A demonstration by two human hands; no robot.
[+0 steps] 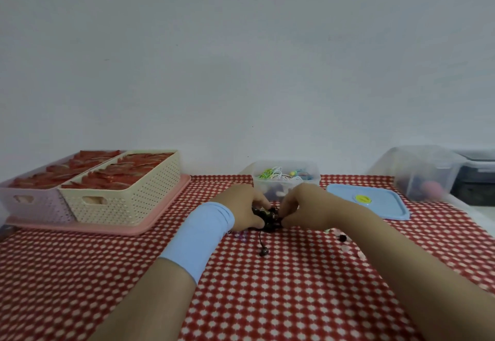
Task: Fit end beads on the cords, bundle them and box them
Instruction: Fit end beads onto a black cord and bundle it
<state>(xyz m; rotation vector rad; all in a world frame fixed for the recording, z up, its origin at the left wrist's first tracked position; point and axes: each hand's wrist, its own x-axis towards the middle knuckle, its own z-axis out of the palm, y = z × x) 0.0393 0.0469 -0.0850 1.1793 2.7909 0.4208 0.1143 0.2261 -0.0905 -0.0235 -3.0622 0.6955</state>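
Gathering the dark cords [268,217] into a bundle looks to us like the step in hand. They sit bunched low over the bench [267,303], between the left hand [241,205] and the right hand [304,205]. Both hands have their fingers curled in, pinching the tangle from either side. One cord end [263,250] trails toward us with a dark bead on it, so we judge the beading done on that cord at least.

Next, we think, comes a coloured band from the clear tub [286,180] just behind. That means one hand holding the bundle tight while the other reaches. Loose beads [343,238] lie by the right forearm, and a blue lid [367,205] rests beside the tub.

A red-and-white checked cloth [80,273] covers the bench. At the left, a cream basket [120,193] and a lilac basket [26,201] of red packets stand on a pink tray [150,224]. Behind is a plain, pale wall [241,59].
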